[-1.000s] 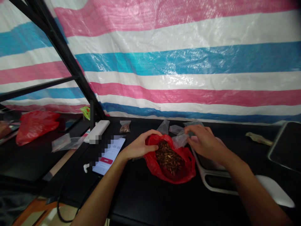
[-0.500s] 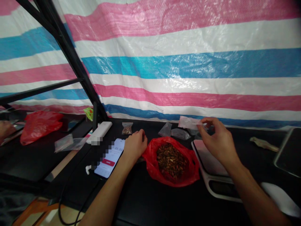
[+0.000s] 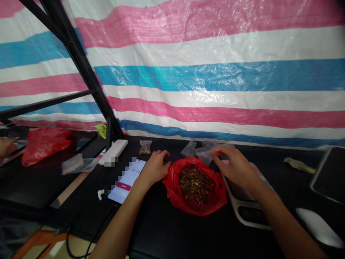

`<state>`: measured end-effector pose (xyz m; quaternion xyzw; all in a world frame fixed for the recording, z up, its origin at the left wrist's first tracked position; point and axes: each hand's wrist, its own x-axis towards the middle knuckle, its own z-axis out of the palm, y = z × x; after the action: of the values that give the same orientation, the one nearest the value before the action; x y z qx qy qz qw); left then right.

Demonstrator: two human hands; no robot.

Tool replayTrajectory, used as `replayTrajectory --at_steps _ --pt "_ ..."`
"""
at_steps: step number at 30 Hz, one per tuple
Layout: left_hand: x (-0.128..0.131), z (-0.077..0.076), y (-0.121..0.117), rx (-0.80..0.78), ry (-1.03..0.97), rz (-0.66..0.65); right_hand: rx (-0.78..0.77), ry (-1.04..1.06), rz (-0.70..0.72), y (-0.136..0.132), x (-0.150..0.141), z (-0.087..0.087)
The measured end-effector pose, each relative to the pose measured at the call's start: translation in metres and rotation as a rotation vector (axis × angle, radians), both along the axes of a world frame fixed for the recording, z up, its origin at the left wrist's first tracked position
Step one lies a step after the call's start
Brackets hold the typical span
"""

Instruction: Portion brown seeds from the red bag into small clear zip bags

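A woven plastic tarpaulin (image 3: 215, 81) hangs at the back, its striped surface glossy and crinkled, with a fine weave catching the light. The frame bar (image 3: 81, 70) in front of it looks like dark painted metal with a matt finish. The bench (image 3: 167, 233) is black and smooth, with a faint sheen. On it, the red plastic bag (image 3: 172, 189) is thin, shiny and creased, and the brown seeds (image 3: 196, 185) inside look rough and matt. The clear plastic bags (image 3: 190, 149) are thin, glossy film. The power bank (image 3: 114, 151) is smooth white plastic, the smartphone (image 3: 126, 181) has a glossy glass screen, and the kitchen scale (image 3: 237, 210) has a smooth white plastic body.
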<state>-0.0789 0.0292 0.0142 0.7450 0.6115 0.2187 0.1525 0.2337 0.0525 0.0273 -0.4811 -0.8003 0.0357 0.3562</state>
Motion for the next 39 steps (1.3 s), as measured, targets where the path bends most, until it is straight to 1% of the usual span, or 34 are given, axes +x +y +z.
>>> replayTrajectory --at_steps 2,4,7,10,12,13,15,17,19,20,21,23,25,27,29,33,36,37,39 --pt "0.000 0.000 -0.001 -0.005 0.032 0.044 -0.030 -0.172 0.045 -0.004 -0.004 0.000" --pt "-0.001 0.000 -0.001 -0.033 0.040 0.068 -0.029 -0.254 0.039 -0.006 -0.007 -0.003" --pt "-0.003 -0.002 0.001 -0.033 0.018 0.071 0.004 -0.270 0.016 -0.005 -0.007 -0.011" --pt "-0.004 -0.003 0.006 0.058 -0.052 0.088 0.039 -0.228 -0.006 -0.002 -0.005 -0.013" --pt "-0.002 -0.003 0.010 0.156 -0.180 0.115 0.070 -0.163 0.002 -0.002 -0.006 -0.008" --pt "-0.001 -0.002 0.012 0.200 -0.283 0.137 0.088 -0.122 0.012 -0.004 -0.008 -0.004" --pt "0.003 0.001 0.015 0.253 -0.556 0.181 0.115 -0.049 0.051 -0.010 -0.015 0.005" --pt "0.007 0.005 0.016 0.258 -0.820 0.194 0.107 -0.007 0.106 -0.019 -0.025 0.014" --pt "0.012 0.009 0.014 0.288 -0.959 0.182 0.062 -0.005 0.165 -0.030 -0.038 0.020" --pt "0.014 0.011 0.012 0.327 -0.969 0.175 0.038 -0.020 0.191 -0.035 -0.044 0.022" --pt "0.017 0.013 0.010 0.376 -0.946 0.170 0.014 -0.038 0.210 -0.040 -0.051 0.024" --pt "0.023 0.016 0.002 0.479 -0.833 0.143 -0.011 -0.050 0.219 -0.048 -0.063 0.024" --pt "0.029 0.017 -0.006 0.558 -0.688 0.070 -0.031 -0.039 0.208 -0.053 -0.072 0.022" --pt "0.035 0.018 -0.014 0.597 -0.577 -0.007 -0.048 -0.026 0.188 -0.055 -0.078 0.020" --pt "0.039 0.018 -0.019 0.603 -0.521 -0.055 -0.064 -0.008 0.166 -0.057 -0.081 0.017" --pt "0.043 0.019 -0.023 0.613 -0.487 -0.085 -0.092 0.052 0.110 -0.056 -0.084 0.015" --pt "0.045 0.021 -0.025 0.621 -0.396 -0.114 -0.099 0.071 0.071 -0.055 -0.084 0.014" --pt "0.046 0.021 -0.026 0.591 -0.356 -0.138 -0.108 0.076 0.068 -0.054 -0.083 0.013" --pt "0.047 0.021 -0.026 0.479 -0.292 -0.188 -0.137 0.089 0.076 -0.052 -0.083 0.011"
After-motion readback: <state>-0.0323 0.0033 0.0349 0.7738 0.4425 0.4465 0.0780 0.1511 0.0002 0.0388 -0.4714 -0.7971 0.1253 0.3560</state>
